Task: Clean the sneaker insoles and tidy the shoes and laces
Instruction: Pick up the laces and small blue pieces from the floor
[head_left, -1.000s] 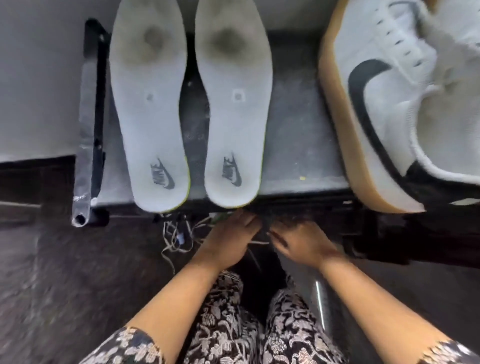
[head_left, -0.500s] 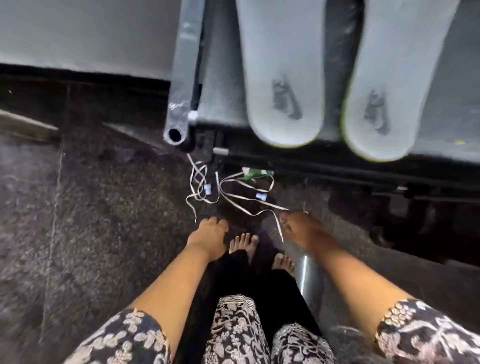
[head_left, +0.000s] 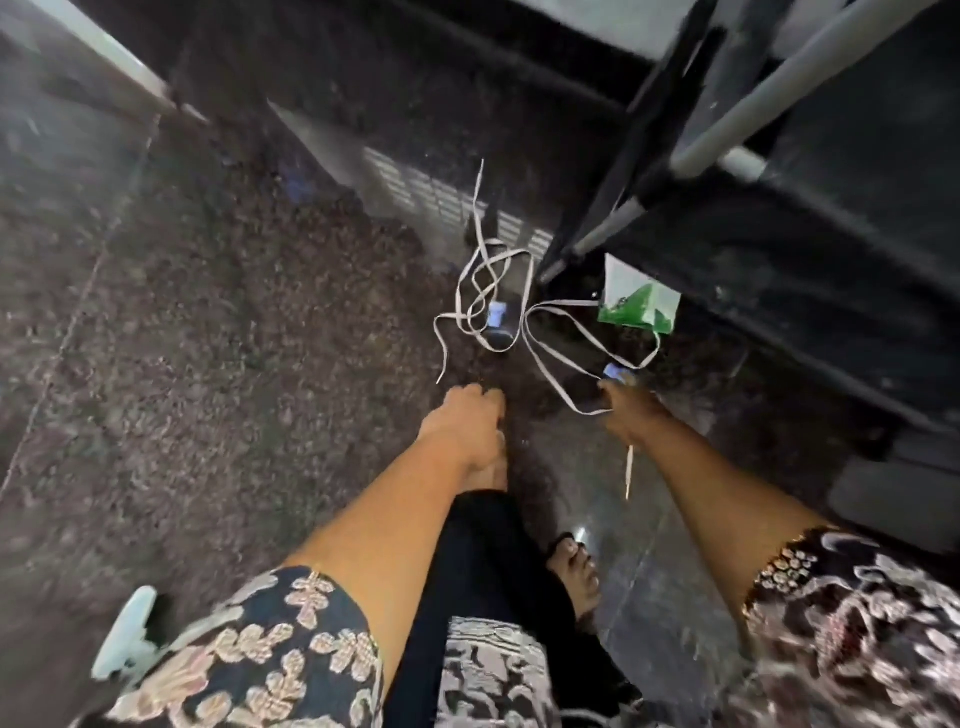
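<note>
bare forearms run back from the fingers (head_left: 480, 400) to a left sleeve (head_left: 260, 649) and right sleeve (head_left: 857, 623), dark with pale flowers; the right hem is beaded. black trousers (head_left: 483, 561), patterned tunic (head_left: 488, 670), bare feet (head_left: 574, 577).

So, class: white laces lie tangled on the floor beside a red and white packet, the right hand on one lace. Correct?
No: the head view shows the packet is green and white, not red. The rest holds: white laces lie tangled on the floor beside it, the right hand on one lace.
</note>
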